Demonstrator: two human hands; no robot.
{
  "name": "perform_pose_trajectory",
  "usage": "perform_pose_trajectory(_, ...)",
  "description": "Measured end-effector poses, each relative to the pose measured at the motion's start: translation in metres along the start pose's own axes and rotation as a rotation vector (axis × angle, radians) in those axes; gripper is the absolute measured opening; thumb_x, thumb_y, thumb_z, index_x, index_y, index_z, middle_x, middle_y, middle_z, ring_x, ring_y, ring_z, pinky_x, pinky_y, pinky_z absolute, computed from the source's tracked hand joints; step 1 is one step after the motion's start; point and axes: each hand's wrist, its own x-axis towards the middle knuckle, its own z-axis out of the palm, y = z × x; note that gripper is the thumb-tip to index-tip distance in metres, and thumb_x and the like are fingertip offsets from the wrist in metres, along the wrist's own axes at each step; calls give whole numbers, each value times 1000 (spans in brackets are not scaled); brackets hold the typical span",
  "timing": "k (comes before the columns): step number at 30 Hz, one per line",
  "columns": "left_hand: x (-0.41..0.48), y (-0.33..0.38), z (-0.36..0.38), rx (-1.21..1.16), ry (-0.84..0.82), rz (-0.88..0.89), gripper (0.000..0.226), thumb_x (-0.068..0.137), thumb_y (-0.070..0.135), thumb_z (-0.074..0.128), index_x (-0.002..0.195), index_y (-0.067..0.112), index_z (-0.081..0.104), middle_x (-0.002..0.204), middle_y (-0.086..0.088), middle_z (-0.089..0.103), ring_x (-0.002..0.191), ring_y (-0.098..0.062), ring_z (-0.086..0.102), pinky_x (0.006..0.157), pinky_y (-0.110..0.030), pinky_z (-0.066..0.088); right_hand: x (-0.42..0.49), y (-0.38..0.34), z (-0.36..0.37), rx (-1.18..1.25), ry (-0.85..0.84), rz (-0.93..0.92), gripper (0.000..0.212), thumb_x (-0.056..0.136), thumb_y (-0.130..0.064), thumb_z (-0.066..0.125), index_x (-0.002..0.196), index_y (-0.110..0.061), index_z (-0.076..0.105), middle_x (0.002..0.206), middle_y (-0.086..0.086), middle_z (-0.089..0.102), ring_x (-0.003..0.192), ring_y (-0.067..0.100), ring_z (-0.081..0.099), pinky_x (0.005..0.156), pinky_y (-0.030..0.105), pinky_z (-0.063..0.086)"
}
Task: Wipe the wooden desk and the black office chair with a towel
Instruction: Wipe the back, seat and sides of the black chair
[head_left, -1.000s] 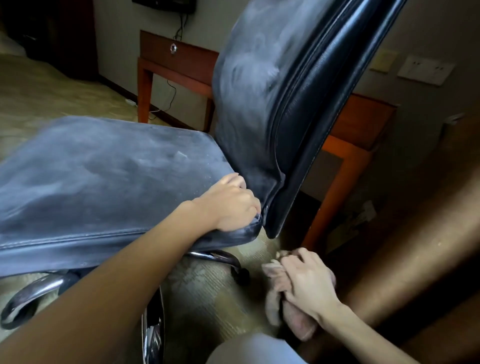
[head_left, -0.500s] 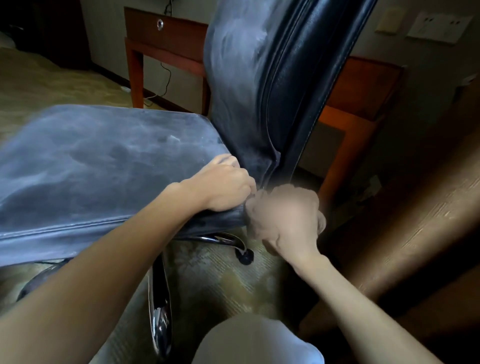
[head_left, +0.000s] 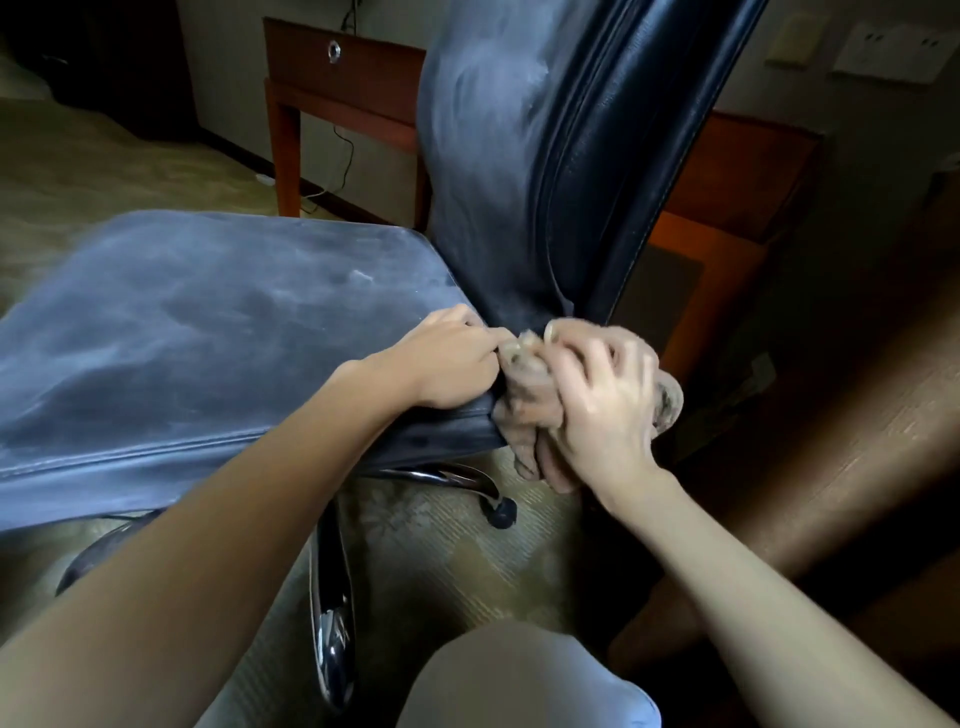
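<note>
Bracing the black office chair (head_left: 208, 332), the left hand (head_left: 457, 358) curls over the seat's rear corner, while the right hand (head_left: 597, 400) clutches the bunched towel (head_left: 524, 410) against that same corner, just below the backrest (head_left: 498, 156). Should the bracing grip slacken, I reckon the chair could roll on its caster (head_left: 501, 512) or swivel away; the grimy towel may merely smear the dust. The wooden surface (head_left: 343, 67) stands behind it.

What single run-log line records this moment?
left hand: grips chair seat | right hand: holds towel against seat corner | desk: behind chair
</note>
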Motion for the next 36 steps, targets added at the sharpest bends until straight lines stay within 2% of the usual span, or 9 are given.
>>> perform_pose_trajectory(5,-16,-26,-33,-45,75,-57,45,101,17,45,141,30,60,134,-7,63,139,-25,36,113,-39,29,-48,-6,10,202,-271,248,51,73,-5,78,124,-9,70,119,10,66,103,37,55,88,51,49)
perform_pose_trajectory(8,-31,-49,-52,-31,86,-150,42,102,22,47,140,31,61,133,-9,63,142,-26,35,115,-40,30,-32,-10,1,353,-122,424,42,80,-4,71,121,-15,70,116,0,66,108,26,55,95,37,47)
perform_pose_trajectory(13,-59,-81,-78,-3,85,-243,40,104,24,45,141,29,61,145,-2,59,145,-25,35,122,-43,27,17,-5,-6,410,150,383,40,86,-19,64,126,-18,67,124,-1,62,119,22,53,99,7,25)
perform_pose_trajectory(20,-122,-103,-79,-14,160,-361,38,106,21,48,142,21,60,139,-11,62,142,-30,39,119,-43,30,-26,9,56,582,99,247,57,86,-24,71,141,-22,56,149,-9,54,139,16,51,113,48,42)
perform_pose_trajectory(24,-178,-121,-74,-21,324,-513,43,105,39,49,141,21,61,145,-6,60,143,-30,40,121,-44,29,-41,8,79,715,165,347,50,96,-45,65,142,-32,53,150,-6,54,139,21,53,116,45,42)
perform_pose_trajectory(28,-233,-159,-68,-356,581,-892,45,107,40,44,126,5,66,133,-22,65,130,-38,55,113,-46,39,-40,0,88,816,169,496,50,100,-46,61,140,-16,60,147,1,58,138,20,54,116,48,42)
perform_pose_trajectory(30,-253,-171,-59,-562,641,-1043,55,107,46,40,124,-2,62,133,-28,61,125,-43,56,106,-50,44,-41,-13,86,815,144,597,53,96,-38,60,146,-20,56,150,-4,55,141,16,51,120,41,39)
perform_pose_trajectory(33,-263,-177,-41,-703,567,-1165,68,105,59,37,143,6,56,141,-12,61,119,-28,62,106,-41,47,-35,-35,81,884,140,810,56,92,-30,59,147,-20,52,144,-17,58,135,2,53,114,20,37)
perform_pose_trajectory(36,-254,-175,-33,-763,520,-1249,69,104,64,36,129,4,62,120,-13,65,86,-24,64,75,-33,50,-29,-51,76,916,197,916,53,92,-29,55,143,-14,55,123,-39,55,117,-25,49,103,4,33)
